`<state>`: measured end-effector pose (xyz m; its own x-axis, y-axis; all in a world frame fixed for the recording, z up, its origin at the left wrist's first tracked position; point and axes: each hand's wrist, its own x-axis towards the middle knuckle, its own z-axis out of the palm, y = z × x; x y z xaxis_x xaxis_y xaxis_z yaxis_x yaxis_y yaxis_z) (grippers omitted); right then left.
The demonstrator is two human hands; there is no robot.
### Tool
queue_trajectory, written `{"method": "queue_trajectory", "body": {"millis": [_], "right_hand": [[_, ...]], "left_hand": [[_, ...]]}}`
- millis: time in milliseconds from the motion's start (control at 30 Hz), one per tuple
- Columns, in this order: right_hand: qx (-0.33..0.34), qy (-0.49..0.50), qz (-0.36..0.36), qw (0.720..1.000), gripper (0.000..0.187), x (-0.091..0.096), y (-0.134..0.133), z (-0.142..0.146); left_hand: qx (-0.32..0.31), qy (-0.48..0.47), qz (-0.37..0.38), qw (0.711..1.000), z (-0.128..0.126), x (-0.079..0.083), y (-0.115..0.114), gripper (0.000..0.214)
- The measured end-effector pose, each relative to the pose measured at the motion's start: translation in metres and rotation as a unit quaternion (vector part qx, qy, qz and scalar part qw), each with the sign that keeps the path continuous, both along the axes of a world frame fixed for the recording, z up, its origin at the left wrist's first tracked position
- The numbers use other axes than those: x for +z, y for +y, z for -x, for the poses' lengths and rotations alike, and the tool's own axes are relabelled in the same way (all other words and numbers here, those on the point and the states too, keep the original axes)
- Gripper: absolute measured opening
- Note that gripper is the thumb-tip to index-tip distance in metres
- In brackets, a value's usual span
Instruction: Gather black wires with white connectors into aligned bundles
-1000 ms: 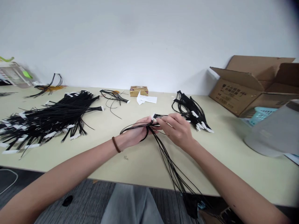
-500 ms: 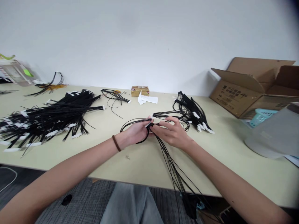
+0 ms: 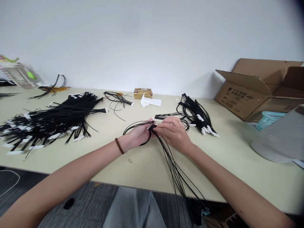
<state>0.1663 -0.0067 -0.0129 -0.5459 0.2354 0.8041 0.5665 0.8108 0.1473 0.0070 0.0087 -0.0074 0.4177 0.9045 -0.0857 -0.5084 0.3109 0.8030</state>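
Note:
My left hand [image 3: 139,135] and my right hand [image 3: 174,133] meet at the middle of the pale table [image 3: 147,161], both closed on a bundle of thin black wires [image 3: 174,169]. The bundle loops up behind my left hand and hangs down over the table's front edge. White connector ends show between my fingertips. A brown bead bracelet [image 3: 119,146] is on my left wrist.
A big pile of black wires with white connectors [image 3: 49,122] lies at the left. A smaller looped pile [image 3: 196,114] lies just right of my hands. An open cardboard box [image 3: 261,88], a teal basket [image 3: 269,118], a small gold box [image 3: 142,92] and white paper stand further back.
My right hand has drawn in toward my left, and the wire ends it held out to the right now lie on the table. The view has shifted slightly.

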Motion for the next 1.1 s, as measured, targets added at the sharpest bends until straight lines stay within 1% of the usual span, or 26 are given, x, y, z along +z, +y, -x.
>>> {"method": "queue_trajectory", "body": {"millis": [33,67,100,133,200,233,267,300,333,367,400,433,467,500,533,567,600,633,667,733,800,900,1100], "right_hand": [[0.012,0.052,0.06,0.997,0.015,0.003,-0.001,0.001],[0.025,0.111,0.12,0.986,0.014,0.006,-0.002,0.001],[0.039,0.179,0.173,0.968,0.012,0.009,-0.002,0.0],[0.052,0.256,0.215,0.941,0.01,0.013,-0.001,-0.002],[0.08,0.41,0.267,0.868,0.012,0.02,0.005,-0.011],[0.093,0.481,0.274,0.828,0.014,0.023,0.01,-0.018],[0.103,0.529,0.284,0.793,0.018,0.025,0.014,-0.025],[0.104,0.566,0.281,0.768,0.021,0.027,0.019,-0.033],[0.092,0.598,0.268,0.749,0.022,0.028,0.023,-0.04],[0.069,0.623,0.253,0.737,0.022,0.029,0.025,-0.045],[0.038,0.636,0.228,0.736,0.021,0.03,0.026,-0.048],[0.001,0.633,0.196,0.749,0.021,0.03,0.025,-0.049],[-0.04,0.607,0.16,0.778,0.02,0.031,0.023,-0.048],[-0.078,0.56,0.121,0.816,0.02,0.031,0.019,-0.044],[-0.111,0.491,0.079,0.86,0.02,0.03,0.015,-0.038],[-0.134,0.399,0.054,0.905,0.017,0.028,0.01,-0.031],[-0.138,0.321,0.026,0.937,0.015,0.026,0.005,-0.024],[-0.128,0.248,0.007,0.96,0.015,0.023,0.0,-0.016],[-0.123,0.179,-0.003,0.976,0.015,0.02,-0.004,-0.009],[-0.134,0.094,-0.016,0.986,0.016,0.013,-0.008,0.001],[-0.145,0.062,-0.035,0.987,0.017,0.007,-0.01,0.007],[-0.16,0.051,-0.063,0.984,0.02,0.003,-0.01,0.008],[-0.188,0.042,-0.102,0.976,0.022,0.003,-0.009,0.008]], "left_hand": [[-0.004,-0.003,0.015,1.0,0.001,-0.001,0.002,0.013],[-0.006,-0.003,0.031,0.999,0.003,-0.001,0.004,0.012],[-0.002,-0.001,0.045,0.999,0.004,-0.001,0.005,0.011],[0.008,0.002,0.051,0.999,0.005,-0.001,0.006,0.01],[0.039,0.01,0.053,0.998,0.007,0.0,0.008,0.009],[0.054,0.012,0.052,0.997,0.008,0.0,0.008,0.009],[0.066,0.013,0.049,0.997,0.008,0.0,0.008,0.011],[0.076,0.015,0.044,0.996,0.008,0.001,0.008,0.012],[0.084,0.018,0.037,0.996,0.007,0.001,0.008,0.012],[0.091,0.022,0.03,0.995,0.007,0.001,0.007,0.012],[0.095,0.025,0.02,0.995,0.006,0.001,0.007,0.013],[0.096,0.028,0.01,0.995,0.005,0.001,0.006,0.013],[0.095,0.03,-0.002,0.995,0.005,0.001,0.005,0.013],[0.092,0.03,-0.016,0.995,0.004,0.0,0.005,0.013],[0.088,0.029,-0.029,0.995,0.004,-0.001,0.004,0.013],[0.085,0.026,-0.043,0.995,0.003,-0.001,0.004,0.012],[0.08,0.024,-0.056,0.995,0.003,-0.002,0.003,0.012],[0.077,0.02,-0.068,0.994,0.002,-0.003,0.003,0.011],[0.075,0.015,-0.081,0.994,0.002,-0.004,0.003,0.011],[0.07,0.007,-0.105,0.992,0.001,-0.006,0.002,0.011],[0.063,0.005,-0.122,0.991,0.0,-0.006,0.002,0.011],[0.057,0.014,-0.133,0.989,0.0,-0.007,0.002,0.015],[0.066,0.029,-0.141,0.987,-0.001,-0.009,0.002,0.016]]}}
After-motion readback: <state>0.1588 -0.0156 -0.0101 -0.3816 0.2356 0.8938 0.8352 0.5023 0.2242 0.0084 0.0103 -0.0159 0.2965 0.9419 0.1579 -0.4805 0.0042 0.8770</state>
